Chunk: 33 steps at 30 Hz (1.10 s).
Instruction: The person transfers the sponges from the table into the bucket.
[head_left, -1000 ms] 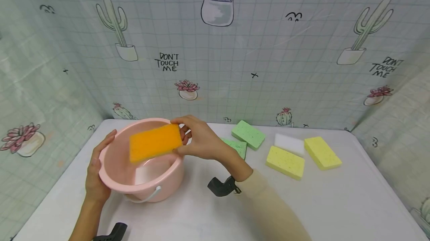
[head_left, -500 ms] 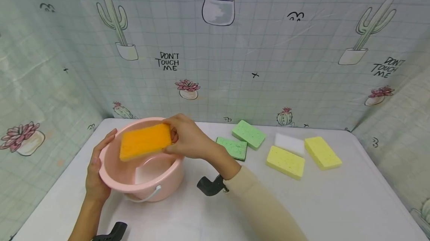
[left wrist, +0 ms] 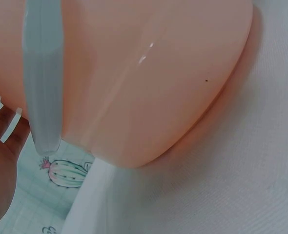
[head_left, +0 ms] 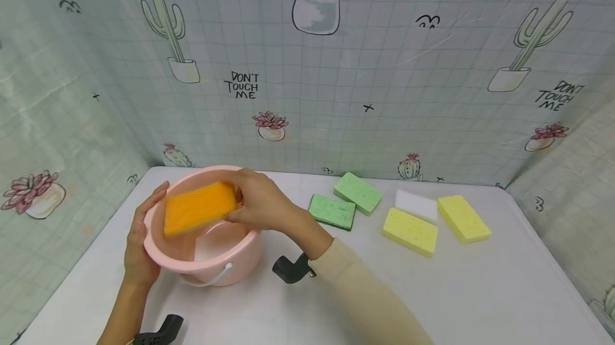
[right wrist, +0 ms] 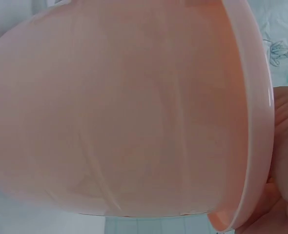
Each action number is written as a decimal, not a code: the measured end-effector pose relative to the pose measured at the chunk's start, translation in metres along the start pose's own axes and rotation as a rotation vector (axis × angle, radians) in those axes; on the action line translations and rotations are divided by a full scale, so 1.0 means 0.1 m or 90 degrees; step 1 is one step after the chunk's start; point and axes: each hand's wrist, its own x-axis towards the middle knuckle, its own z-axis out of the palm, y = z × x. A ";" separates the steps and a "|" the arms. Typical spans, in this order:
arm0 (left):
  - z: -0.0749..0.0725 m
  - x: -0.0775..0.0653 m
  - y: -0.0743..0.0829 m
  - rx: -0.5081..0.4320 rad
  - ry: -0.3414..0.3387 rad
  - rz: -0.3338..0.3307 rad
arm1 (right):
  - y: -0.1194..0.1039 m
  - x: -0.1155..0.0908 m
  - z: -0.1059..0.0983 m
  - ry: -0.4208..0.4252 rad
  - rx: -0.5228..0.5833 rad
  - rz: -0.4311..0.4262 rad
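An orange sponge [head_left: 199, 208] is held at its right end by my right hand [head_left: 261, 198], thumb in front and the other fingers partly hidden behind it. The sponge hangs tilted within the mouth of a pink bucket [head_left: 242, 265], above its floor. My left hand [head_left: 140, 243] grips the bucket's left side, fingers lying along the rim. In the left wrist view, the bucket's wall [left wrist: 149, 92] and pale handle [left wrist: 44, 78] fill much of the frame. The right wrist view shows the bucket's outside [right wrist: 124, 107] and part of my right hand [right wrist: 285, 156] beyond the rim; the sponge is hidden there.
Right of the bucket on the white table [head_left: 456, 297] lie two green sponges [head_left: 331, 211] [head_left: 357, 193], a white sponge [head_left: 417, 205] and two yellow sponges [head_left: 410, 231] [head_left: 463, 218]. A patterned curtain [head_left: 331, 78] hangs behind the table and along its sides.
My right hand has moved left and slightly down with the orange sponge, bringing it further over and into the bucket. The left hand keeps its place on the bucket.
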 end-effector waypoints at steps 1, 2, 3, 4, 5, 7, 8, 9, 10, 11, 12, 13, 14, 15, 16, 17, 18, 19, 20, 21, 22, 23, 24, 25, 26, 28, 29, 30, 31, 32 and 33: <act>0.00 0.00 0.00 0.000 0.000 0.000 | 0.00 0.00 0.00 -0.001 -0.001 0.002; 0.01 0.00 -0.01 0.000 0.001 0.000 | 0.00 0.00 0.00 -0.003 -0.005 0.005; 0.01 0.00 -0.01 -0.002 0.001 0.000 | 0.00 0.00 0.00 -0.006 -0.007 0.009; 0.01 0.00 -0.01 -0.002 0.002 -0.001 | 0.00 0.00 0.01 -0.010 -0.010 0.013; 0.00 0.00 -0.01 -0.001 0.002 -0.002 | -0.01 0.00 0.01 -0.014 -0.013 0.017; 0.00 0.00 -0.01 0.002 0.003 -0.005 | -0.02 0.00 0.00 -0.025 -0.029 0.026; 0.00 -0.01 -0.01 0.003 0.004 -0.006 | -0.03 0.00 0.00 -0.034 -0.041 0.028; 0.00 -0.01 0.00 0.003 0.005 -0.007 | -0.03 0.01 0.00 -0.041 -0.052 0.029; 0.01 -0.01 0.00 0.006 0.007 -0.009 | -0.04 0.01 0.00 -0.048 -0.063 0.028; 0.01 -0.01 0.00 0.008 0.008 -0.008 | -0.04 0.01 0.00 -0.054 -0.073 0.029; 0.01 0.00 0.00 0.008 0.009 -0.008 | -0.04 0.01 0.00 -0.060 -0.083 0.028; 0.01 0.00 0.00 0.008 0.009 -0.008 | -0.05 0.01 -0.01 -0.063 -0.091 0.027; 0.01 0.00 0.01 0.008 0.008 -0.009 | -0.05 0.01 -0.01 -0.066 -0.096 0.027; 0.01 0.00 0.01 0.009 0.007 -0.009 | -0.05 0.01 -0.01 -0.066 -0.097 0.027; 0.01 0.00 0.01 0.009 0.005 -0.009 | -0.06 0.01 -0.02 -0.067 -0.098 0.028; 0.01 0.01 0.01 0.008 0.004 -0.009 | -0.06 0.01 -0.02 -0.069 -0.097 0.029; 0.01 0.01 0.01 0.007 0.004 -0.011 | -0.06 0.01 -0.02 -0.071 -0.094 0.029; 0.01 0.01 0.01 0.005 0.004 -0.012 | -0.07 0.01 -0.03 -0.074 -0.093 0.029; 0.01 0.01 0.01 0.004 0.004 -0.013 | -0.08 0.01 -0.03 -0.077 -0.092 0.029; 0.01 0.01 0.01 0.004 0.004 -0.013 | -0.08 0.00 -0.03 -0.081 -0.090 0.028; 0.01 0.01 0.01 0.003 0.004 -0.014 | -0.09 0.00 -0.03 -0.084 -0.091 0.027; 0.01 0.01 0.01 0.002 0.005 -0.014 | -0.10 0.00 -0.03 -0.087 -0.092 0.027; 0.01 0.01 0.01 0.002 0.005 -0.014 | -0.11 0.00 -0.03 -0.090 -0.093 0.027; 0.01 0.01 0.01 0.001 0.004 -0.014 | -0.12 -0.01 -0.03 -0.092 -0.096 0.027; 0.01 0.01 0.01 0.002 0.003 -0.014 | -0.12 -0.01 -0.03 -0.093 -0.097 0.026; 0.01 0.01 0.01 0.000 0.002 -0.013 | -0.13 -0.01 -0.03 -0.098 -0.095 0.025; 0.01 0.01 0.01 -0.001 0.003 -0.013 | -0.14 -0.01 -0.03 -0.102 -0.094 0.024; 0.01 0.01 0.01 -0.003 0.003 -0.013 | -0.14 -0.01 -0.03 -0.106 -0.091 0.021; 0.01 0.01 0.01 -0.004 0.005 -0.015 | -0.14 -0.01 -0.03 -0.112 -0.089 0.019; 0.01 0.01 0.01 -0.004 0.006 -0.016 | -0.14 -0.01 -0.04 -0.118 -0.083 0.016; 0.01 0.01 0.01 -0.005 0.007 -0.017 | -0.13 -0.01 -0.04 -0.125 -0.080 0.014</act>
